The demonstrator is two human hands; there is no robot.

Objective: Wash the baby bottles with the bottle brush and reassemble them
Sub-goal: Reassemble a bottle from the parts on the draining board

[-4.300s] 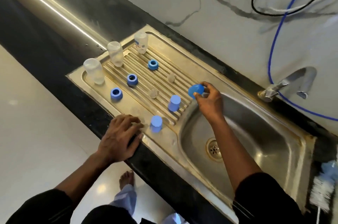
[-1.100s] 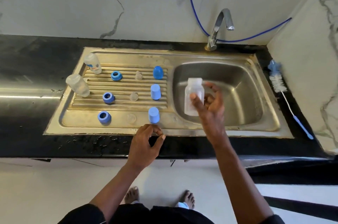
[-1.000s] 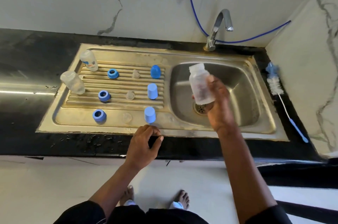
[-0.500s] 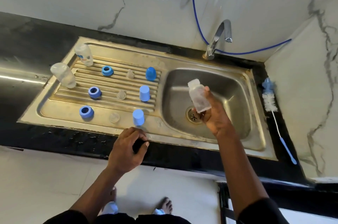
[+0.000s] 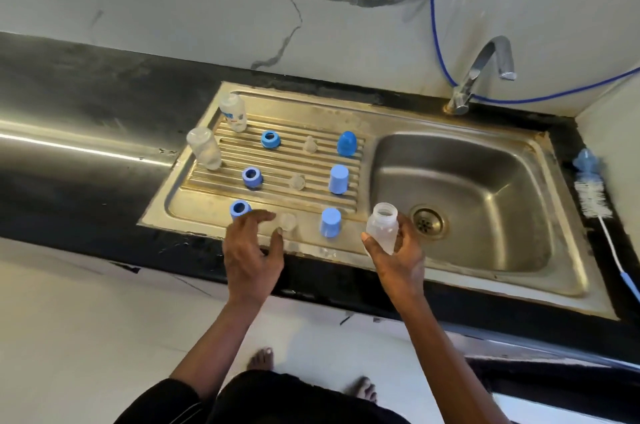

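Note:
My right hand (image 5: pixel 398 261) grips a clear open baby bottle (image 5: pixel 381 227), upright, over the sink's front left corner. My left hand (image 5: pixel 250 250) hovers with spread fingers over the drainboard's front edge, next to a clear teat (image 5: pixel 286 221) and a blue ring (image 5: pixel 240 209). Two more bottles (image 5: pixel 205 148) (image 5: pixel 234 111) stand at the drainboard's left end. Two further blue rings (image 5: pixel 252 177) (image 5: pixel 270 139), two teats (image 5: pixel 297 181) (image 5: pixel 309 144) and three blue caps (image 5: pixel 330 222) (image 5: pixel 338 178) (image 5: pixel 346 143) lie in rows. The bottle brush (image 5: pixel 591 197) lies on the counter at the right.
The steel sink basin (image 5: pixel 512 226) with its drain (image 5: pixel 427 221) is at the right, the tap (image 5: pixel 479 72) behind it. A blue hose (image 5: pixel 437 29) and a black cable hang on the marble wall. Black counter runs to the left. My bare feet show below.
My right hand has brought the bottle from over the drain toward the sink's front left corner. My left hand has left the counter edge and opened over the front teat and ring.

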